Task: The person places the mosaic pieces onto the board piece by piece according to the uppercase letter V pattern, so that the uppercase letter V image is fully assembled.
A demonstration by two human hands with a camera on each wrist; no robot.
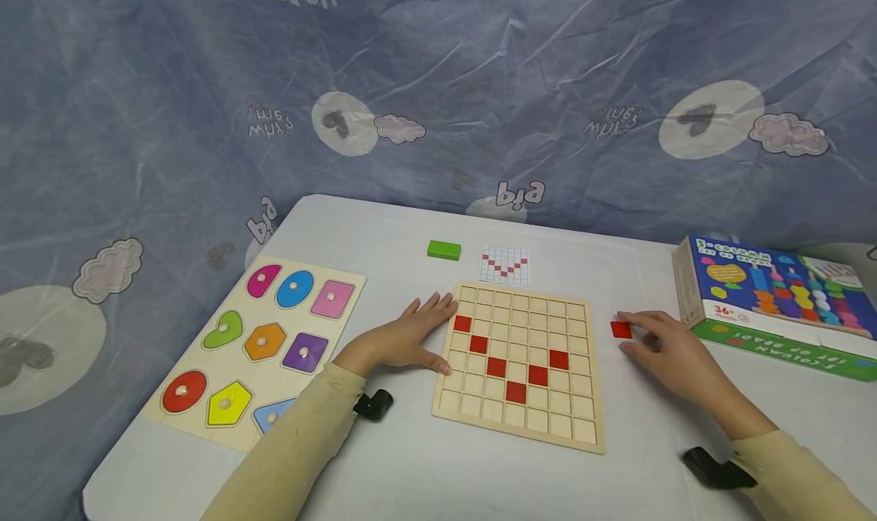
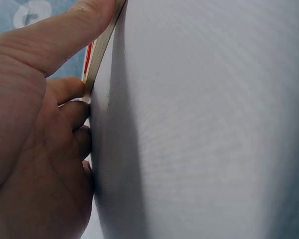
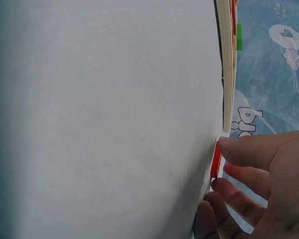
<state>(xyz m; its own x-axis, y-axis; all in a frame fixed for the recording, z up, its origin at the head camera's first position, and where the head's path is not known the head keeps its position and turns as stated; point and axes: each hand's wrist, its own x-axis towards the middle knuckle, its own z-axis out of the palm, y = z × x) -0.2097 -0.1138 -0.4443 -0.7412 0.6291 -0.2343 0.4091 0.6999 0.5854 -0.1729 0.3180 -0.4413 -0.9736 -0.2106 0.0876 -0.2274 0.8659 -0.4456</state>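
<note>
A wooden grid board lies on the white table, with several red square tiles set in its cells in a V-like line. My left hand rests at the board's left edge, fingers stretched out, thumb on the rim. In the left wrist view the thumb and fingertips meet the board's edge. To the right of the board, my right hand pinches a red square tile between thumb and fingers, low over the table. The right wrist view shows this tile edge-on at the fingertips.
Behind the board lie a pattern card with a red V and a green block. A knobbed shape puzzle is at the left, partly under the left sleeve. A colourful toy box stands at the right. A patterned cloth hangs behind.
</note>
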